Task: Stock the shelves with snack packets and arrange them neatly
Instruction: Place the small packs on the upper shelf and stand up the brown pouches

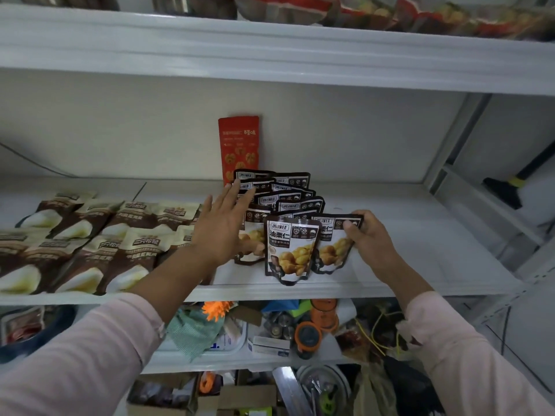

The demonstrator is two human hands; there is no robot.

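Observation:
Several chestnut snack packets (289, 249), white with dark tops, lie in overlapping rows on the middle white shelf (405, 265). My right hand (371, 235) grips the front right chestnut packet (332, 247) by its upper right corner. My left hand (223, 223) hovers flat with fingers spread over the left column of these packets, hiding part of them. A tall red packet (239, 147) stands upright against the back wall behind the rows. Several brown-and-cream packets (99, 238) lie in rows on the shelf's left half.
The shelf to the right of the chestnut packets is bare white surface. The shelf above (270, 52) holds red bagged snacks (420, 13). Below, a cluttered shelf (270, 331) has orange lids, cloth and boxes. A black broom (507, 187) leans at far right.

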